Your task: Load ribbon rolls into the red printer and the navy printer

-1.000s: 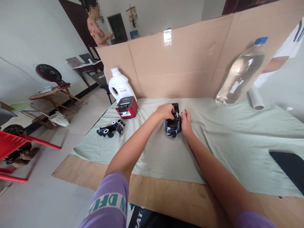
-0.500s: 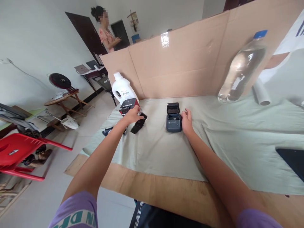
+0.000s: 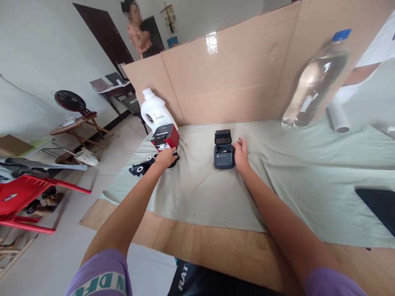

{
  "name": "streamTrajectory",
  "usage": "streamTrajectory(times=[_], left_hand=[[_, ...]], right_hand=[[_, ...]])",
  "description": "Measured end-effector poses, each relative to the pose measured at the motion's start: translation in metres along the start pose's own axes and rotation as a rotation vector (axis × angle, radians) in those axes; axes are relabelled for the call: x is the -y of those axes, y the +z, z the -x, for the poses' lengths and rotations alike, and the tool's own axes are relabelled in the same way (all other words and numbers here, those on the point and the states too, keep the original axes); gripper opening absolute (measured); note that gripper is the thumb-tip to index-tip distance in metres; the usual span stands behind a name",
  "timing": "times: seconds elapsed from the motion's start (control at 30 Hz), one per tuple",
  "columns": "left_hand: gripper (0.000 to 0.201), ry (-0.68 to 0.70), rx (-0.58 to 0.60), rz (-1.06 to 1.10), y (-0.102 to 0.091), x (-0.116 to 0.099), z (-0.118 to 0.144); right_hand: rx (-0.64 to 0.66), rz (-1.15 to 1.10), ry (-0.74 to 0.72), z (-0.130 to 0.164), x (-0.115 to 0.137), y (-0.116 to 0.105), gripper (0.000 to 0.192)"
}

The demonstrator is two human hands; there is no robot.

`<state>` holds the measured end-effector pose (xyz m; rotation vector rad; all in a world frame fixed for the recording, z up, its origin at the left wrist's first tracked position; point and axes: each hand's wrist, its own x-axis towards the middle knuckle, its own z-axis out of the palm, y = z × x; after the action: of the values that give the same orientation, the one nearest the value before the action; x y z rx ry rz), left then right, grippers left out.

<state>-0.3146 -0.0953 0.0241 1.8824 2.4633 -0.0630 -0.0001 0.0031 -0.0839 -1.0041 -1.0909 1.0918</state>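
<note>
A small dark grey printer point(image 3: 224, 155) sits on the green cloth point(image 3: 277, 172) with its lid tipped up and its bay showing. My right hand point(image 3: 240, 154) rests on the cloth against the printer's right side, fingers spread and holding nothing. My left hand point(image 3: 166, 157) is stretched to the left, fingers curled over a black roll point(image 3: 174, 160) low on the cloth, just in front of a red printer point(image 3: 166, 138). More black rolls with white cores point(image 3: 142, 168) lie just left of that hand.
A white jug point(image 3: 156, 112) stands behind the red printer. Cardboard walls point(image 3: 234, 82) close the back; a clear bottle point(image 3: 311, 82) and a white tube point(image 3: 338, 117) lean at right. A black flat object point(image 3: 378, 205) lies at the right edge. A person point(image 3: 137, 31) stands far back.
My left hand lifted a black roll out of the grey printer, carried it left and lowered it by the red printer. My right hand stayed beside the grey printer.
</note>
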Motion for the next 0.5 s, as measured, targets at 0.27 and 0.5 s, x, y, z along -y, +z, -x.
streamTrajectory(times=[0.27,0.5], left_hand=[[0.037,-0.092,-0.02,-0.079,0.0,0.009,0.001],[0.042,-0.012,-0.188,-0.055,0.006,0.017,0.01]], right_hand=[[-0.066,-0.037,0.048,0.002,0.003,0.001,0.056],[-0.069,0.014,0.025,0.002,0.002,0.0,0.052]])
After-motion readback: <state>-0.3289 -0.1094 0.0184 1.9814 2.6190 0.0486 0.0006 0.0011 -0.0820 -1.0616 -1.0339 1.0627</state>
